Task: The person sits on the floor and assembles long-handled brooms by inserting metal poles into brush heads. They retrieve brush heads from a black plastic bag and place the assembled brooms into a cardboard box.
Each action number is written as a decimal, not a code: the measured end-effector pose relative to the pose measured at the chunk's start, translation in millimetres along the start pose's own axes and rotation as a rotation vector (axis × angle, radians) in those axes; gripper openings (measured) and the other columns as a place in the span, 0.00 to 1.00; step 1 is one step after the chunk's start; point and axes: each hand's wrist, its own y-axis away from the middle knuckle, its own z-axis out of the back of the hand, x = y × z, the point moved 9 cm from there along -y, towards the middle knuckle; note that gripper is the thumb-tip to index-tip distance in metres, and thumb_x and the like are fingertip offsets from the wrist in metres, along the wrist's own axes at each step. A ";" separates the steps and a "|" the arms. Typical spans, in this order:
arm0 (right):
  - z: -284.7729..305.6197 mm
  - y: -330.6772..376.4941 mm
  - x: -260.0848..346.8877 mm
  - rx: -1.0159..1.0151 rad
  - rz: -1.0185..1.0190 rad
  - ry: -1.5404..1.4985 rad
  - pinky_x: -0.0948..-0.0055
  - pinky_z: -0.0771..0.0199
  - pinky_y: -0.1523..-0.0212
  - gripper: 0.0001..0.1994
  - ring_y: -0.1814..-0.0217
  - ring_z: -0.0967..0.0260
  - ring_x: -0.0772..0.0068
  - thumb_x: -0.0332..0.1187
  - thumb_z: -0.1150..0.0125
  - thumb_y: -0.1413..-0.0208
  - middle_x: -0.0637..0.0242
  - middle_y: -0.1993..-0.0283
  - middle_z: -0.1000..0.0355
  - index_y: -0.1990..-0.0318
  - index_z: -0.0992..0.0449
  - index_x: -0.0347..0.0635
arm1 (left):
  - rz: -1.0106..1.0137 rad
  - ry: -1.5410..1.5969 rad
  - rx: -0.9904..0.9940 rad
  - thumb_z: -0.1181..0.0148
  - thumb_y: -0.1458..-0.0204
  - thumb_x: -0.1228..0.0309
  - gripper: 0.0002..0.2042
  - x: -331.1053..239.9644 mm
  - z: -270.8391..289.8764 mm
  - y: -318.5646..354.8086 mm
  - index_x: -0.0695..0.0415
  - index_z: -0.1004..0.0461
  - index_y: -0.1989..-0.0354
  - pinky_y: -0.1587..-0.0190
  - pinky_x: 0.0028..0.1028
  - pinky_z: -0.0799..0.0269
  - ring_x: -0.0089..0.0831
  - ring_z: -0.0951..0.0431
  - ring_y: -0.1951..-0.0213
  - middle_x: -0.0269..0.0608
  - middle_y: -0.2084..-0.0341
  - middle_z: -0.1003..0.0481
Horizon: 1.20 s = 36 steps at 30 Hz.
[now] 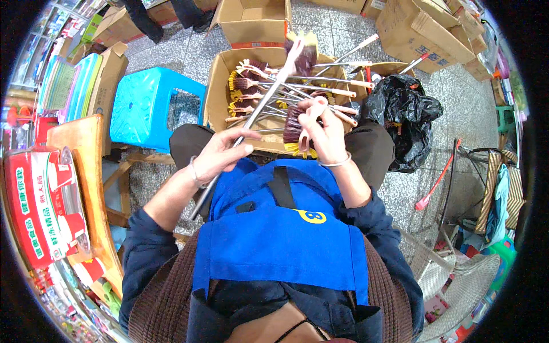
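My left hand (220,153) is loosely closed round the metal pole (258,107) of a long-handled brush. The pole slants from below my wrist up to a pale pink head with dark red and yellow bristles (303,54), tilted over the box. In my right hand (327,134), thumb and fingers pinch the pale pink body of another brush head (293,124), its dark red bristles facing left and yellow ones below. Beyond both hands, an open cardboard box (217,94) holds several brushes (246,83) with metal poles and pink-tipped handles, lying crosswise.
A blue plastic stool (137,106) stands left of the box. To its right are a black plastic bag (403,108) and large cartons (423,34). A wooden bench (91,171) carries a red-and-white package (43,206). A person's legs (143,17) show at the far left.
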 end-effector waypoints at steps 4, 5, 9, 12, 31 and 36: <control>-19.8 9.8 43.6 0.003 0.370 0.583 0.69 0.34 0.64 0.14 0.67 0.33 0.68 0.36 0.42 0.52 0.63 0.65 0.31 0.59 0.30 0.40 | -0.306 -0.082 -0.143 0.41 0.53 0.72 0.23 -38.2 -16.7 -24.1 0.55 0.35 0.45 0.82 0.13 0.50 0.10 0.44 0.81 0.22 0.78 0.38; -23.6 11.8 49.1 -0.018 0.410 0.666 0.67 0.36 0.61 0.15 0.64 0.33 0.64 0.38 0.40 0.54 0.62 0.64 0.30 0.60 0.30 0.41 | -0.381 -0.083 -0.162 0.39 0.55 0.73 0.25 -45.8 -21.3 -28.0 0.54 0.35 0.44 0.81 0.12 0.49 0.10 0.43 0.80 0.22 0.78 0.38; -32.6 17.6 64.8 -0.096 0.552 0.902 0.65 0.39 0.58 0.18 0.59 0.34 0.63 0.42 0.40 0.57 0.63 0.61 0.31 0.60 0.30 0.43 | -0.451 -0.034 -0.153 0.36 0.58 0.75 0.24 -51.5 -30.1 -38.1 0.57 0.31 0.49 0.69 0.14 0.40 0.13 0.40 0.72 0.24 0.74 0.35; -40.7 19.1 64.6 -0.065 0.587 0.953 0.64 0.39 0.59 0.19 0.60 0.35 0.62 0.44 0.41 0.58 0.63 0.62 0.31 0.60 0.30 0.43 | -0.475 -0.118 -0.184 0.35 0.58 0.75 0.22 -51.8 -27.0 -34.2 0.57 0.29 0.51 0.65 0.15 0.37 0.14 0.37 0.69 0.27 0.70 0.32; -26.2 6.2 88.1 0.132 0.534 0.414 0.62 0.36 0.52 0.21 0.53 0.34 0.53 0.37 0.38 0.60 0.54 0.54 0.31 0.56 0.29 0.40 | -0.606 -0.386 -0.186 0.37 0.59 0.71 0.10 -65.0 -17.4 -23.1 0.58 0.25 0.66 0.61 0.24 0.34 0.25 0.31 0.67 0.35 0.71 0.29; -30.4 12.2 120.3 0.177 0.771 1.102 0.60 0.45 0.42 0.22 0.42 0.42 0.58 0.32 0.41 0.61 0.62 0.45 0.36 0.53 0.30 0.44 | -0.583 -0.545 -0.054 0.36 0.60 0.70 0.10 -56.7 -39.4 -12.9 0.56 0.26 0.69 0.64 0.27 0.34 0.29 0.31 0.68 0.35 0.73 0.32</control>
